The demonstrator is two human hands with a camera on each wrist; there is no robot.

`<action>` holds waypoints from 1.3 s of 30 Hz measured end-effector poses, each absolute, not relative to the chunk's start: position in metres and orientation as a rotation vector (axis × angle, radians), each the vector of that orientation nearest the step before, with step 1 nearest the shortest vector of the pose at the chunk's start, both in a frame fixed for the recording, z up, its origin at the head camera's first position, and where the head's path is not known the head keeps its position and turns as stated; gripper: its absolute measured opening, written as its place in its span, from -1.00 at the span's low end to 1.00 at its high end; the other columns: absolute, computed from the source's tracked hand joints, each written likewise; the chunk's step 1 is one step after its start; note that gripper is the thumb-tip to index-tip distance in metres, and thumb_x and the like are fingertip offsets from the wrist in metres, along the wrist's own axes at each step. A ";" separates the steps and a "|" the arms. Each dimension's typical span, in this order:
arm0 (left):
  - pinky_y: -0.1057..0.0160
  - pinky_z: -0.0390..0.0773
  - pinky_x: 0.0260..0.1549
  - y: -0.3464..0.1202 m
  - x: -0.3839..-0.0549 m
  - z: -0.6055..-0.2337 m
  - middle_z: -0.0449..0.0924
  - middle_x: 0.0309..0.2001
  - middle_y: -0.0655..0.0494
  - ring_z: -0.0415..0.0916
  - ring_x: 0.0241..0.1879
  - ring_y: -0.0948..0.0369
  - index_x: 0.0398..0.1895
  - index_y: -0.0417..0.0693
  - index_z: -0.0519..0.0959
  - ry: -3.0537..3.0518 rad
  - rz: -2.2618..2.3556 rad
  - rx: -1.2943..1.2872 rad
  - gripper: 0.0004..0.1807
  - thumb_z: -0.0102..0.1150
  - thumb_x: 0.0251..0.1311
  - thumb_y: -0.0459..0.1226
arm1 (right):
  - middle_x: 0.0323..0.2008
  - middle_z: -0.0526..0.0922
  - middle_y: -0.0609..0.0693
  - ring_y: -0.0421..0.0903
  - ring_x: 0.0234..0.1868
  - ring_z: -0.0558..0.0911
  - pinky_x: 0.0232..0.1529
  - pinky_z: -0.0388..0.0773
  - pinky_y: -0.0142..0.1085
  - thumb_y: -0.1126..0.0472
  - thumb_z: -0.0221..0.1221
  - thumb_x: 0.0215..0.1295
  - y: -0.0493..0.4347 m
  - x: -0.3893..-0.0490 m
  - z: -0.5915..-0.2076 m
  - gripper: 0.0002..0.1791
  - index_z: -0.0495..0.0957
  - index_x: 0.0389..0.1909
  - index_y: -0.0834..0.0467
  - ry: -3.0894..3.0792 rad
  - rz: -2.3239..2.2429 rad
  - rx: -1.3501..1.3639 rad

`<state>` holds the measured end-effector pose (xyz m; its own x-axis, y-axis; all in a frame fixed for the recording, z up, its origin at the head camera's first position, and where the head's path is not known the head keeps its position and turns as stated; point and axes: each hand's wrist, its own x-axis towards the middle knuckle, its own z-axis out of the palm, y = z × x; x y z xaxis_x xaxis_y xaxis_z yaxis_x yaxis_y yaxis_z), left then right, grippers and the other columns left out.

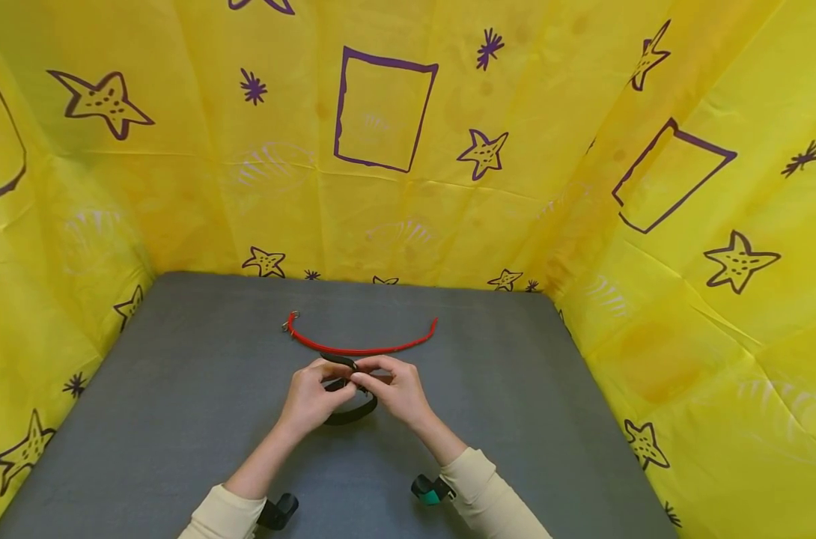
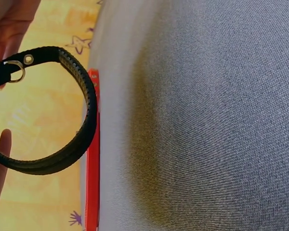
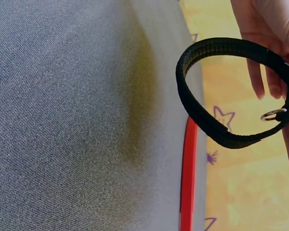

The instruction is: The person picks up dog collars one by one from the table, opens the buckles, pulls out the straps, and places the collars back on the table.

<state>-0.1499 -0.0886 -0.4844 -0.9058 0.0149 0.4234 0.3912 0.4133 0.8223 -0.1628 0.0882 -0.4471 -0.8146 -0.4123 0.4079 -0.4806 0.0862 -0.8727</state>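
Note:
A black collar is bent into a loop between both hands, above the table. My left hand pinches its left side. My right hand pinches it near the buckle end, where the fingers of both hands meet and partly hide the buckle. In the left wrist view, the collar shows a metal D-ring and an eyelet. The right wrist view shows the same loop with its ring. Just beyond the hands, a red collar lies in a curve, metal fittings at its left end.
The grey table is bordered at the back and sides by a yellow curtain with purple star and frame drawings. Dark wrist devices sit under both forearms.

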 end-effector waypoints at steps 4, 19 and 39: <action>0.14 0.66 -0.30 -0.088 -0.151 -0.488 0.63 -0.39 0.27 0.61 -0.36 0.24 -0.42 -0.03 0.71 -2.284 -1.486 -0.372 -0.81 0.43 -0.12 -0.45 | -0.16 0.68 0.27 0.17 -0.20 0.71 -0.20 0.65 -0.28 0.43 0.26 0.23 0.088 -0.162 -0.446 -0.80 0.63 -0.14 0.42 -2.263 1.862 0.930; 0.20 0.62 -0.29 -0.088 -0.153 -0.491 0.66 -0.35 0.28 0.61 -0.33 0.25 -0.42 -0.01 0.71 -2.295 -1.473 -0.346 -0.82 0.46 -0.11 -0.42 | -0.20 0.66 0.28 0.04 -0.18 0.71 -0.22 0.66 -0.28 0.47 0.20 0.27 0.085 -0.160 -0.452 -0.82 0.59 -0.13 0.43 -2.203 1.779 0.957; 0.28 0.58 -0.27 -0.088 -0.150 -0.488 0.63 -0.37 0.35 0.60 -0.30 0.31 -0.45 0.11 0.67 -2.243 -1.485 -0.346 -0.80 0.46 -0.06 -0.39 | -0.20 0.68 0.24 -0.10 -0.16 0.66 -0.23 0.67 -0.25 0.43 0.24 0.26 0.087 -0.162 -0.449 -0.84 0.61 -0.16 0.40 -2.223 1.845 0.855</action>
